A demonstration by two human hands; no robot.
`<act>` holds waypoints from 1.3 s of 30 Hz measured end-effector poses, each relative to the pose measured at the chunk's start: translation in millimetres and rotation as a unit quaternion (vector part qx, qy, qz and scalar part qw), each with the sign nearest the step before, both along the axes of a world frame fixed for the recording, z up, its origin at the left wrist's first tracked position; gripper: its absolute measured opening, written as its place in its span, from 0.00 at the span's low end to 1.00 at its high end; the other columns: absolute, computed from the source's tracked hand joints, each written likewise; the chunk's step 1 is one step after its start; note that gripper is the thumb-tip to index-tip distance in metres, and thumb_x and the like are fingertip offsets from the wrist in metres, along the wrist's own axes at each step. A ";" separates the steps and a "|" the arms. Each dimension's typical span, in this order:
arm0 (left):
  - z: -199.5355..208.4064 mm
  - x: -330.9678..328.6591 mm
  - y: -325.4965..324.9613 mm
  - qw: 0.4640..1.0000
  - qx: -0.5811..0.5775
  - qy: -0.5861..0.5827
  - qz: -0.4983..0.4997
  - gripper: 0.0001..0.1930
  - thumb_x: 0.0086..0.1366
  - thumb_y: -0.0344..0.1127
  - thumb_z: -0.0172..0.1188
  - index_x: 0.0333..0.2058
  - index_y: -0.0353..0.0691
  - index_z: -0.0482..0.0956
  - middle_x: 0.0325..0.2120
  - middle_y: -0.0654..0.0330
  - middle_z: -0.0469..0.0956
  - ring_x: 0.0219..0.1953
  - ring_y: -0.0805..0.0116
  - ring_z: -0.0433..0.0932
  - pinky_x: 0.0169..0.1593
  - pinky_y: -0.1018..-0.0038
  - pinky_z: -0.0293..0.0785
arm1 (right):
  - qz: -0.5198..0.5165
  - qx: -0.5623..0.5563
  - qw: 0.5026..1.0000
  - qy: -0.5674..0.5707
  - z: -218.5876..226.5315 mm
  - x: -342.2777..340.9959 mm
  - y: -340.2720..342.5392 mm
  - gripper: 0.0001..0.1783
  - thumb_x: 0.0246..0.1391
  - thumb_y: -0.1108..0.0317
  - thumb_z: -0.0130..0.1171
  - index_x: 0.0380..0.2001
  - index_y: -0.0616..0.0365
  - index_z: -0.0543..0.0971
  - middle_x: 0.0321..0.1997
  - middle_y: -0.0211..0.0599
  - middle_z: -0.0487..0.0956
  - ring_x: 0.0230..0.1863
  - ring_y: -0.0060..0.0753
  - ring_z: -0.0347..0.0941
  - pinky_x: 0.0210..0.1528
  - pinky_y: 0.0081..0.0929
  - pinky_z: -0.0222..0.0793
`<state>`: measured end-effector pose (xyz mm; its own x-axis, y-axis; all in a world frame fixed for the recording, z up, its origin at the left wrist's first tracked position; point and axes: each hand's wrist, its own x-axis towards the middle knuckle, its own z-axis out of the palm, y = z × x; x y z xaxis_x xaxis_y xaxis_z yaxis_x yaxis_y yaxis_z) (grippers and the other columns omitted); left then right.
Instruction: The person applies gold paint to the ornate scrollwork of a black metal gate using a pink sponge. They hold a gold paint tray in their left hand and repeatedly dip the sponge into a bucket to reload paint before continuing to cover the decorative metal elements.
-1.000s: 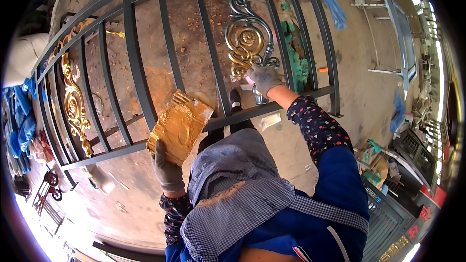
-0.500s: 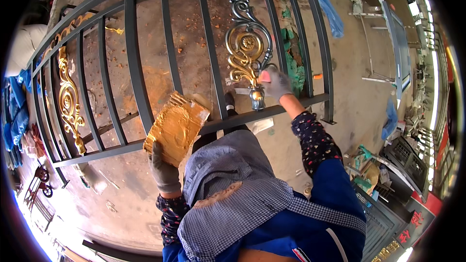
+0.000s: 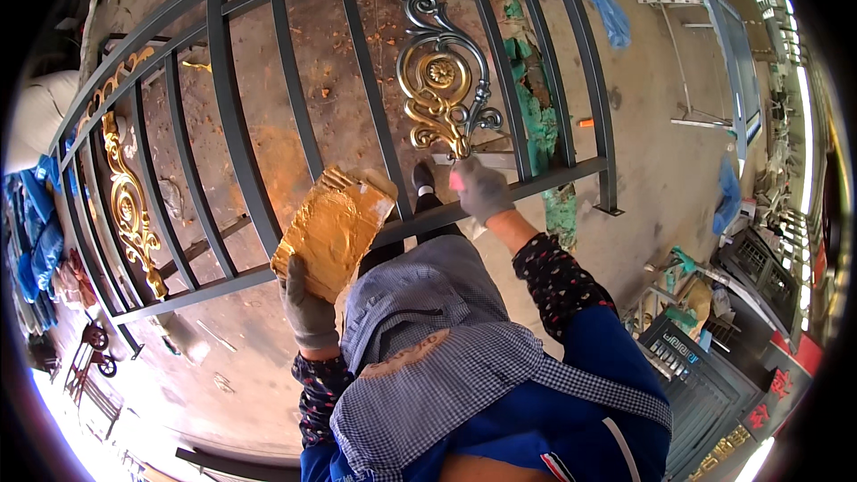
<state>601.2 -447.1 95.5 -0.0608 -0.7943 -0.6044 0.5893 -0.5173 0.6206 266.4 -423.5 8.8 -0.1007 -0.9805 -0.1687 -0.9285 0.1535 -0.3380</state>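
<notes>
In my gloved left hand (image 3: 309, 311) is a piece of cardboard (image 3: 332, 230) smeared with thick gold paint, gripped along its lower edge. My right hand (image 3: 485, 192), in a grey glove, pinches a small pink sponge (image 3: 456, 180) at the foot of a scrolled metal ornament (image 3: 440, 74). That ornament is gold on its lower left scrolls and central rosette, dark silver at its top and right side. My right hand hides its bottom end. It is set between the bars of a dark grey metal railing (image 3: 234, 89). Farther left, a second ornament (image 3: 131, 205) shows gold throughout.
A green-flaked strip (image 3: 541, 120) lies on the floor behind the railing's right part. Blue plastic sheeting (image 3: 603, 2) and a blue-grey panel frame (image 3: 728, 54) are beyond it. Dark metal panels (image 3: 692, 375) lie at lower right. Blue cloths (image 3: 34, 223) hang at far left.
My right hand has moved down and left with the sponge, from beside the ornament's lower scrolls to its foot. The left hand still holds the cardboard, nearly unmoved. The view has shifted slightly.
</notes>
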 end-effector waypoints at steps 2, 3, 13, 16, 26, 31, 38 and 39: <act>6.4 -4.4 -4.5 1.000 -0.006 -0.006 -0.011 0.27 0.71 0.45 0.50 0.61 0.34 0.63 0.59 0.52 0.68 0.60 0.58 0.70 0.61 0.61 0.70 | 0.043 0.088 0.993 0.073 -11.5 8.1 11.8 0.09 0.50 0.66 0.58 0.36 0.51 0.75 0.36 0.44 0.77 0.32 0.52 0.77 0.33 0.46 0.72; 7.0 -1.9 -4.0 1.000 -0.003 -0.009 -0.014 0.27 0.71 0.45 0.50 0.61 0.34 0.62 0.59 0.52 0.68 0.60 0.58 0.70 0.61 0.61 0.69 | 0.012 0.055 0.998 0.042 -14.1 8.9 19.8 0.09 0.49 0.67 0.58 0.36 0.51 0.74 0.36 0.43 0.77 0.32 0.53 0.77 0.34 0.46 0.72; 10.1 -10.5 1.9 1.000 -0.011 -0.007 -0.023 0.27 0.71 0.44 0.50 0.62 0.34 0.62 0.60 0.52 0.67 0.60 0.57 0.70 0.62 0.61 0.70 | -0.141 -0.066 0.987 -0.029 -24.5 -19.8 38.9 0.15 0.46 0.66 0.61 0.39 0.56 0.75 0.38 0.45 0.78 0.38 0.56 0.76 0.40 0.47 0.72; 10.7 -11.7 1.0 1.000 -0.013 0.000 -0.014 0.25 0.70 0.42 0.52 0.61 0.34 0.63 0.57 0.51 0.69 0.58 0.56 0.72 0.59 0.61 0.72 | -0.210 -0.041 0.977 -0.020 -29.7 -41.2 30.9 0.15 0.46 0.66 0.61 0.38 0.57 0.76 0.37 0.47 0.79 0.38 0.56 0.76 0.41 0.46 0.72; 11.5 -20.5 2.8 0.998 -0.019 -0.020 -0.060 0.26 0.71 0.44 0.50 0.62 0.35 0.63 0.59 0.53 0.68 0.59 0.58 0.71 0.61 0.62 0.70 | -0.223 -0.054 0.969 -0.091 -40.1 -51.9 20.7 0.12 0.50 0.62 0.60 0.34 0.57 0.77 0.37 0.49 0.79 0.39 0.57 0.76 0.41 0.46 0.71; 11.5 -28.4 2.1 0.998 -0.006 -0.024 -0.065 0.25 0.72 0.44 0.50 0.61 0.35 0.63 0.59 0.53 0.69 0.59 0.58 0.71 0.61 0.62 0.70 | -0.158 -0.076 0.978 -0.114 -33.1 -56.2 1.8 0.11 0.50 0.64 0.60 0.36 0.55 0.76 0.38 0.48 0.79 0.44 0.54 0.75 0.44 0.46 0.70; 12.0 -34.4 1.0 0.996 -0.011 -0.034 -0.083 0.26 0.72 0.44 0.49 0.61 0.34 0.63 0.59 0.53 0.69 0.59 0.57 0.71 0.60 0.62 0.71 | -0.147 -0.008 0.987 -0.057 -21.7 -53.4 -3.7 0.13 0.49 0.69 0.57 0.41 0.55 0.74 0.42 0.48 0.78 0.45 0.55 0.74 0.48 0.46 0.70; 9.5 -36.2 2.5 0.997 -0.004 -0.033 -0.076 0.26 0.72 0.44 0.49 0.61 0.34 0.63 0.59 0.53 0.69 0.59 0.57 0.71 0.60 0.61 0.71 | -0.128 -0.010 0.991 -0.043 -26.2 -51.7 -11.9 0.15 0.49 0.69 0.58 0.42 0.55 0.74 0.43 0.47 0.78 0.46 0.55 0.74 0.48 0.45 0.70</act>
